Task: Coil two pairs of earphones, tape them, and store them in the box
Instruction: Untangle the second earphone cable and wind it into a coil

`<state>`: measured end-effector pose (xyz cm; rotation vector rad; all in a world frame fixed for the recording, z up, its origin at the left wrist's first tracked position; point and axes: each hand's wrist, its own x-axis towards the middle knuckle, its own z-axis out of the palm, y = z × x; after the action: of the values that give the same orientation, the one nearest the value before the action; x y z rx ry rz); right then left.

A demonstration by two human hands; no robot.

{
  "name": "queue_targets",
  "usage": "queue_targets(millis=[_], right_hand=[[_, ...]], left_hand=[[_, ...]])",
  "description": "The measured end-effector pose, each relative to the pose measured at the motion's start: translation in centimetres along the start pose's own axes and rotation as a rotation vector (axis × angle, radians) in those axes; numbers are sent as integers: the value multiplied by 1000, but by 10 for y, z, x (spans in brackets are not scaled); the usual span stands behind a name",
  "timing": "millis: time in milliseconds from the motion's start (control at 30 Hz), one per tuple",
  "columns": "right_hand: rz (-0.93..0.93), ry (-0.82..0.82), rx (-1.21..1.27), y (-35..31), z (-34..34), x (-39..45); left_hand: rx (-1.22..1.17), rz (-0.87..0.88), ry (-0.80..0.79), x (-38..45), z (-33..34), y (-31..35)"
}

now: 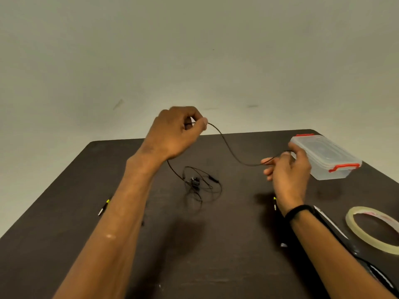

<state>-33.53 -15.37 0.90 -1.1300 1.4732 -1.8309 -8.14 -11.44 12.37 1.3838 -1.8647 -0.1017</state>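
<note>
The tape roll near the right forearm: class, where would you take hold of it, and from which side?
Grip the tape roll by its band, thumb outside and fingers through the open centre. It lies flat on the table, so a flat grip finds nothing. Come from above at its left, nearer rim; the right part runs out of view.

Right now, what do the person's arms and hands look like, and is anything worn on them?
Both forearms are bare, with no sleeves in view. The left hand has nothing on it or on its wrist. The right hand is also bare, but a plain black band sits around its wrist. No gloves or rings can be seen.
</note>
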Motion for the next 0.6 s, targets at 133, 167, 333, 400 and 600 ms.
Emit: queue_targets(millis=[133, 167, 333, 400, 600], right_hand=[[-398, -347, -135, -16, 16, -40], [-445, -426, -138, -19, 20, -49], [-369, -550, -38, -23, 26, -65], [-337, -522, -10, -24, 24, -62], [-331, -162, -266, -12, 17, -29]], left_hand=[[122, 58, -57, 0, 19, 6], [128, 90, -95, -1, 23, 10], [129, 142, -225, -2, 37, 22], [123, 117, -235, -2, 35, 18], [129, -10, -204, 2, 1, -10]])
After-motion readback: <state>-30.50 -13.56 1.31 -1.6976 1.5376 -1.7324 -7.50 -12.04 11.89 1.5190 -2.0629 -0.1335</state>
